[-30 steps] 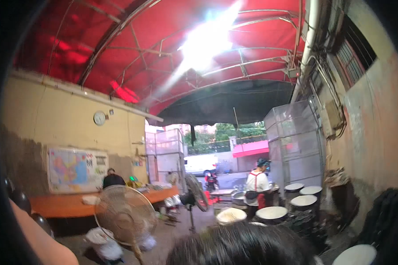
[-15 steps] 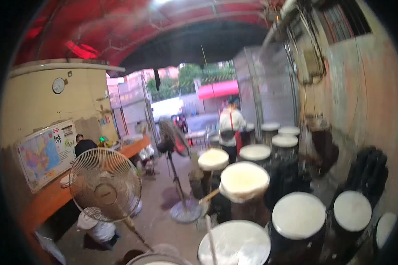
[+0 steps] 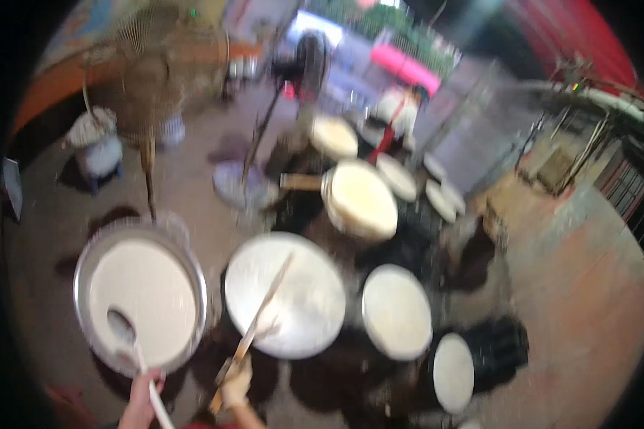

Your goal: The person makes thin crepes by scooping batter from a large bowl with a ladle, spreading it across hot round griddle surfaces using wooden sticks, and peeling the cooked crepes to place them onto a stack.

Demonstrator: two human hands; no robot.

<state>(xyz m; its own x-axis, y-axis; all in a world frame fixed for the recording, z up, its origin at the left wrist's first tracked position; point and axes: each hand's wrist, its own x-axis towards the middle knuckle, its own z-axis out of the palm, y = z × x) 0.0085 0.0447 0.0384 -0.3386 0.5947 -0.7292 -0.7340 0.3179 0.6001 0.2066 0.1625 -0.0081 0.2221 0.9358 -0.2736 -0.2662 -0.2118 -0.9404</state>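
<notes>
Since half a second ago your view has swung down and tilted, bringing the metal basin [image 3: 81, 286] and the nearest round griddle [image 3: 265, 272] up from the bottom edge into full sight, and both your hands have come into the picture.

Your left hand [image 3: 145, 392] is closed around the pale handle of a ladle [image 3: 122, 325], whose bowl lies at the near left part of the pale batter [image 3: 154, 286] in the basin; blur hides how deep it sits. Your right hand [image 3: 235, 384] grips a wooden stick [image 3: 248, 337] that slants up and away across the griddle, just right of the basin. You cannot tell here whether its far end touches the surface.

To the right stand a second griddle [image 3: 397, 312] and a smaller third [image 3: 454, 373], apart from your hands. Beyond the nearest griddle is a round pan [image 3: 363, 198] with a wooden handle [image 3: 300, 181] pointing left. Farther off, a person [image 3: 398, 111] in a white top with red straps stands near more round griddles.
</notes>
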